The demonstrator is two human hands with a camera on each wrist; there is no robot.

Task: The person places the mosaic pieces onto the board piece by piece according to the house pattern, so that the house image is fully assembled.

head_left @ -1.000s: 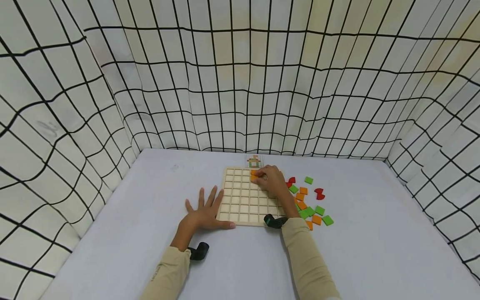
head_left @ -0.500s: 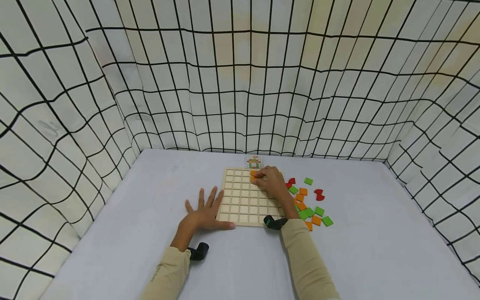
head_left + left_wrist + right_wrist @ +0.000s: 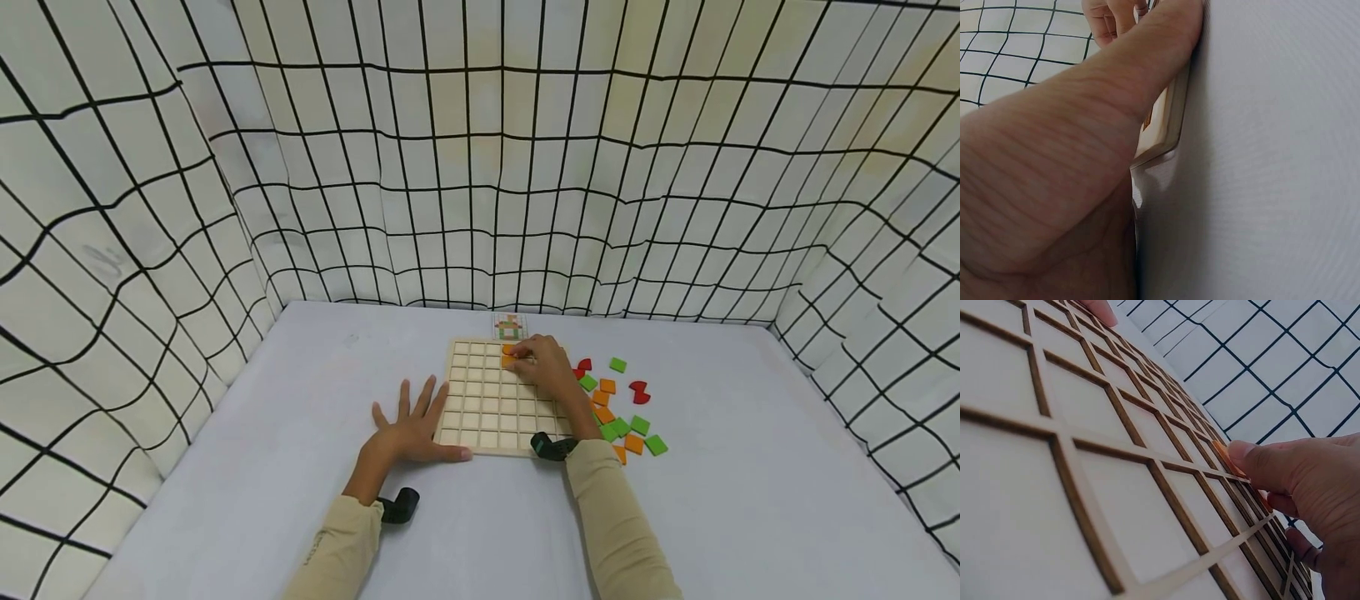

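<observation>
A wooden grid board (image 3: 487, 408) lies on the white table in front of me. My left hand (image 3: 408, 435) rests spread at its near left corner, thumb along the front edge and little of the board hidden. At the far edge my right hand (image 3: 551, 367) bends its thumb and fingers over an orange square tile (image 3: 508, 362), with another orange piece (image 3: 509, 349) just behind it. In the right wrist view the thumb touches the orange tile (image 3: 1227, 459) at the grid cells, and the fingers partly hide the second piece.
Loose green (image 3: 618, 365), orange (image 3: 633, 443) and red pieces (image 3: 639, 392) lie right of the board, some behind the right forearm. A small patterned card (image 3: 510, 326) lies beyond the far edge. Walls with black netting (image 3: 480, 200) enclose the table.
Both hands keep nearly the same place, the right one still at the orange tile. The head view has shifted very slightly.
</observation>
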